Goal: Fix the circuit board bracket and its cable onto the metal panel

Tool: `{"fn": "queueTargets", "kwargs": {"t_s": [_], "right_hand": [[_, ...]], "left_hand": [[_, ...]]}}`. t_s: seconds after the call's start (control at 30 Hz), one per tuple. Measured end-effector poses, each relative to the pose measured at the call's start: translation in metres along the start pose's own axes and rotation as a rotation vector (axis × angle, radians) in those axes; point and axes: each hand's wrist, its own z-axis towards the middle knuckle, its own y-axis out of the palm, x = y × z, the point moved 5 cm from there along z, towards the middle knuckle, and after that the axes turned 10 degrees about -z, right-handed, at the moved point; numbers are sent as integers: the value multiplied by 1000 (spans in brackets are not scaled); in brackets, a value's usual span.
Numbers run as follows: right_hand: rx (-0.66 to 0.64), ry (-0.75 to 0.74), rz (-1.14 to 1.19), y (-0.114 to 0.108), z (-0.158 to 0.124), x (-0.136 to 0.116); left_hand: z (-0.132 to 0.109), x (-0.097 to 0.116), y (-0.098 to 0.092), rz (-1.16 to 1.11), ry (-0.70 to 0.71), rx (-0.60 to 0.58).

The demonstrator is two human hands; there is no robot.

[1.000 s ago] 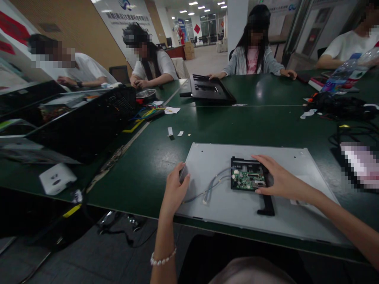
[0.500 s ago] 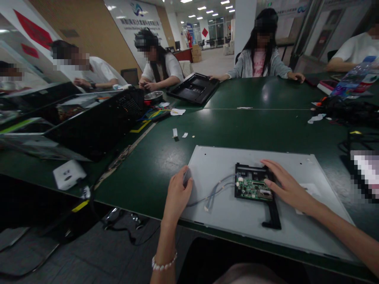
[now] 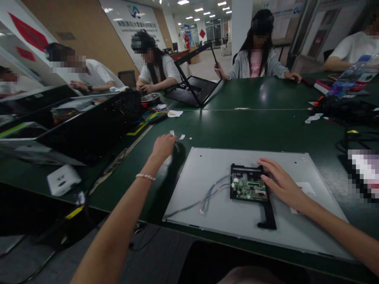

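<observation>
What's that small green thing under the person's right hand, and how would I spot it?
Find the big grey metal panel lying flat on the dark green table. Near its middle sits a black bracket, and the right hand rests on its edge. The thing is the green circuit board inside that bracket: the only green part on the panel, with grey wires trailing left.

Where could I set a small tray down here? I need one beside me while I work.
The green table lies bare between the grey panel and the seam line across the table. The panel's near right, beyond the black bracket, is bare too. It is crowded around the circuit board under the right hand, and by the left hand, near the paper scraps.
</observation>
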Motion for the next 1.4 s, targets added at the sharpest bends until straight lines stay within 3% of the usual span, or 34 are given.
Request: {"fn": "queueTargets", "kwargs": {"t_s": [0.2, 0.43, 0.6, 0.73, 0.87, 0.97, 1.07, 1.17, 1.4], "right_hand": [[-8, -16, 12, -1, 2, 0], [-19, 3, 4, 0, 2, -1], [-14, 9, 8, -1, 2, -2], [6, 8, 22, 0, 2, 0], [6, 0, 23, 3, 1, 2], [1, -10, 4, 2, 0, 2], [-5, -32, -17, 1, -1, 0], [-10, -49, -23, 0, -1, -1], [-25, -61, -46, 0, -1, 1]], "left_hand": [[29, -13, 11, 50, 212, -75], [45, -9, 20, 26, 284, -153], [54, 6, 17, 120, 288, -130], [49, 51, 8, 186, 335, -23], [17, 139, -5, 73, 541, 103], [-15, 207, -8, 0, 718, 87], [-38, 250, -7, -9, 830, 65], [-47, 264, -1, 5, 835, 21], [-56, 259, 11, -22, 813, -62]]}}
